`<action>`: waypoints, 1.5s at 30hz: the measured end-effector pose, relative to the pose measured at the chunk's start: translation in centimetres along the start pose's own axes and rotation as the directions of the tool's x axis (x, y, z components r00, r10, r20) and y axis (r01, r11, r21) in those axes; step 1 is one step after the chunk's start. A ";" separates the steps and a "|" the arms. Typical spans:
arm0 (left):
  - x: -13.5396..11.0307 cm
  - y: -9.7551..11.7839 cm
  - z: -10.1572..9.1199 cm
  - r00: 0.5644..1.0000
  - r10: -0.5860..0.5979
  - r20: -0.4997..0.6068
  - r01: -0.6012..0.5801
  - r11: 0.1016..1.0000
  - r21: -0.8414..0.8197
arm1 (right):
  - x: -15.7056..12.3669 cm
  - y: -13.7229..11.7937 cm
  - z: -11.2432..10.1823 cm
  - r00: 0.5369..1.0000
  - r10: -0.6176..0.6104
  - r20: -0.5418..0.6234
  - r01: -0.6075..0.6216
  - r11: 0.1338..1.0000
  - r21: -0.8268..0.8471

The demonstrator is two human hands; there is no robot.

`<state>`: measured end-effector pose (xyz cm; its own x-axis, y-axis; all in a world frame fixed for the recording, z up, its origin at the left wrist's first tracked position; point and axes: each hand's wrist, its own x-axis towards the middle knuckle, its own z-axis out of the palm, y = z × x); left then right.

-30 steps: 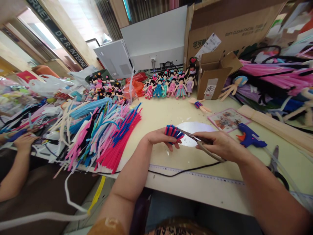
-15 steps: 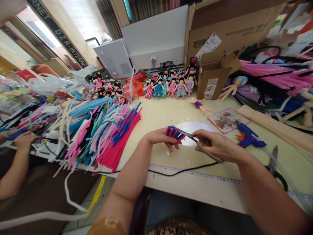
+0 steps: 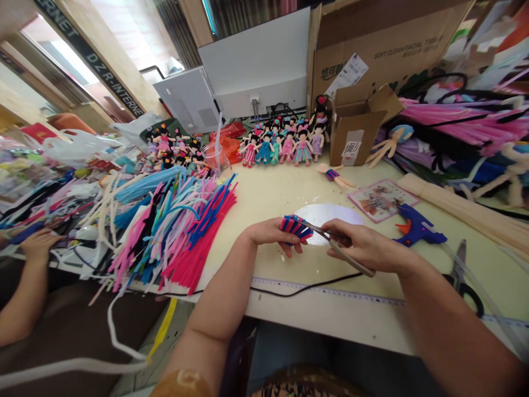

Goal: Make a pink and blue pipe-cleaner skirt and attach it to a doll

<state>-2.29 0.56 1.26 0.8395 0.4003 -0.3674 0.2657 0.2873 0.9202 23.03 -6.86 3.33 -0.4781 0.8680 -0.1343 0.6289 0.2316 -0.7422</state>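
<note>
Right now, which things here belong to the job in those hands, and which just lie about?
In the job:
blue-and-pink striped pipe-cleaner piece, in the left hand
cutting scissors, in the right hand

Apparently just lying about:
spare scissors
blue glue gun
picture card
small cardboard box

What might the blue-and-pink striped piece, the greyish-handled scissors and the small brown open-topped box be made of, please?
Striped piece: probably matt chenille stems, judging by its soft-edged strands. Greyish-handled scissors: blades likely steel, from their dull grey sheen; the handle could be plastic. Small box: matt cardboard, shown by its folded flaps.
</note>
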 end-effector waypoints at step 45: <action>0.0 0.1 0.2 1.000 0.000 -0.003 0.000 1.000 -0.030 | 0.8 0.3 1.1 0.985 -0.073 -0.159 0.071 0.997 -0.014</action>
<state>-2.14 0.42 1.40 0.8381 0.4032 -0.3675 0.2510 0.3131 0.9160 22.15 -6.55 2.21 -0.4187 0.9078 0.0263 0.6016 0.2989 -0.7407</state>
